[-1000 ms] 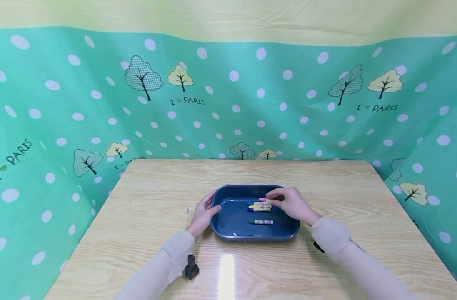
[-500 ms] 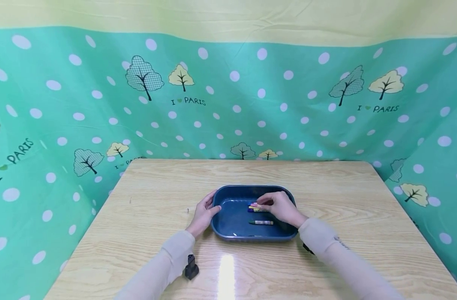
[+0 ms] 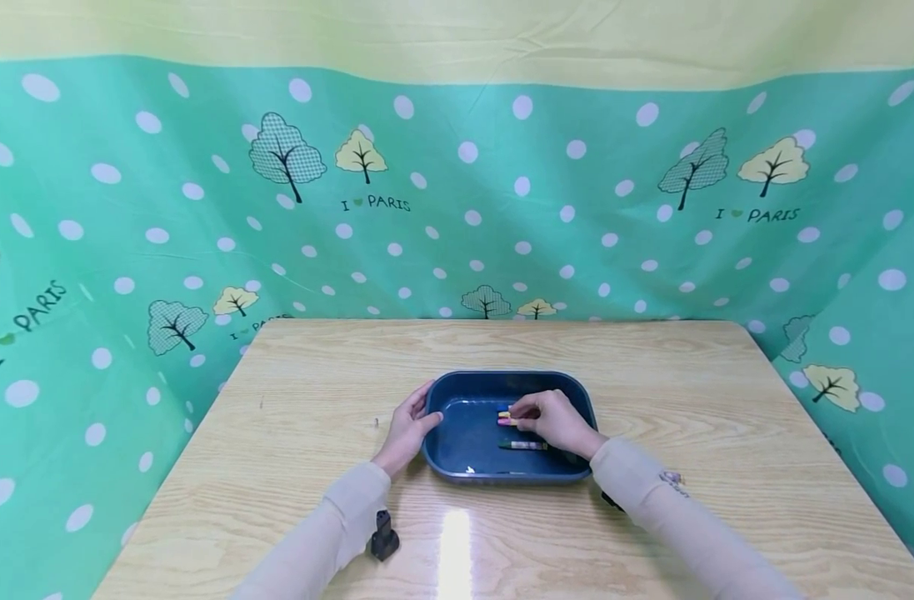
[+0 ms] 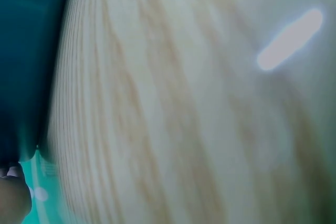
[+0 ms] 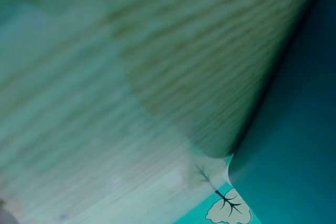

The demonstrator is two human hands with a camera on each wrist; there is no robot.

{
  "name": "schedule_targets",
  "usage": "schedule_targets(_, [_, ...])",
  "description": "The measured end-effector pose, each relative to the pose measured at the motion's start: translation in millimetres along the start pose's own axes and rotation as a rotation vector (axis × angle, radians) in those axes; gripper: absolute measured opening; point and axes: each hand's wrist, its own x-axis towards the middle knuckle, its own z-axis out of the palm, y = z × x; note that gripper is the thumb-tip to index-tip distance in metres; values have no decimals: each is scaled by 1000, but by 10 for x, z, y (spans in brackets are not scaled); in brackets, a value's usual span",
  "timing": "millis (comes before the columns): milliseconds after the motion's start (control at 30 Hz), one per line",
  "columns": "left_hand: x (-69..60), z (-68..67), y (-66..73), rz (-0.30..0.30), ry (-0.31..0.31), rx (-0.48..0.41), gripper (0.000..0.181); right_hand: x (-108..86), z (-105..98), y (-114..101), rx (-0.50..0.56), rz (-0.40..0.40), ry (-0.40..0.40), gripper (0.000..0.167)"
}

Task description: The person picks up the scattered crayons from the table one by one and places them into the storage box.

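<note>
A dark blue rectangular tray [image 3: 464, 442] sits on the wooden table. My left hand [image 3: 406, 432] grips its left rim, thumb over the inside and fingers outside. In the left wrist view only a bit of that hand [image 4: 13, 198] shows beside the tray's wall [image 4: 29, 66]. Inside the tray, my right hand [image 3: 560, 418] pinches a pink crayon [image 3: 506, 422] low over the other crayons. Blue and yellow crayon tips [image 3: 505, 412] stick out beside it, their bodies hidden under the fingers. A dark green crayon [image 3: 522, 446] lies apart, nearer the tray's front.
The wooden table [image 3: 314, 375] runs around the tray on all sides. A green dotted curtain [image 3: 457, 208] hangs behind it and along both sides. Black wrist cameras sit at the sleeves, the left one [image 3: 384, 536] close to the tabletop. In the right wrist view the tray's outer wall [image 5: 294, 145] fills the right side.
My right hand has moved left and toward the front with the pink crayon, lowering it from the bundle's far side to its near side. My left hand has stayed at the rim.
</note>
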Motion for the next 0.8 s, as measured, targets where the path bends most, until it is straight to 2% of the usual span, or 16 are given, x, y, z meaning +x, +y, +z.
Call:
schedule_targets(133, [60,-3,-117,12,14,-3,58,-2,3,0,-16,-1,2,20])
schedule_targets(267, [84,5,-154,18,23,-12,59,-4,1,-1,-12,6,6,20])
schedule_targets(400, [72,4,-108,-1,16,-25,59,-3,-6,-9,5,30,13,19])
schedule_targets(567, [-11,10,56,0,-5,-27,59,6,-16,-23,26,43,51,18])
schedule_targets(633, [-29,11,82,5,-10,-22,58,7,-18,-22,33,43,68,18])
schedule_targets(800, [29,-8,-51,3,-1,-16,59,-9,-37,-31,55,36,85,18])
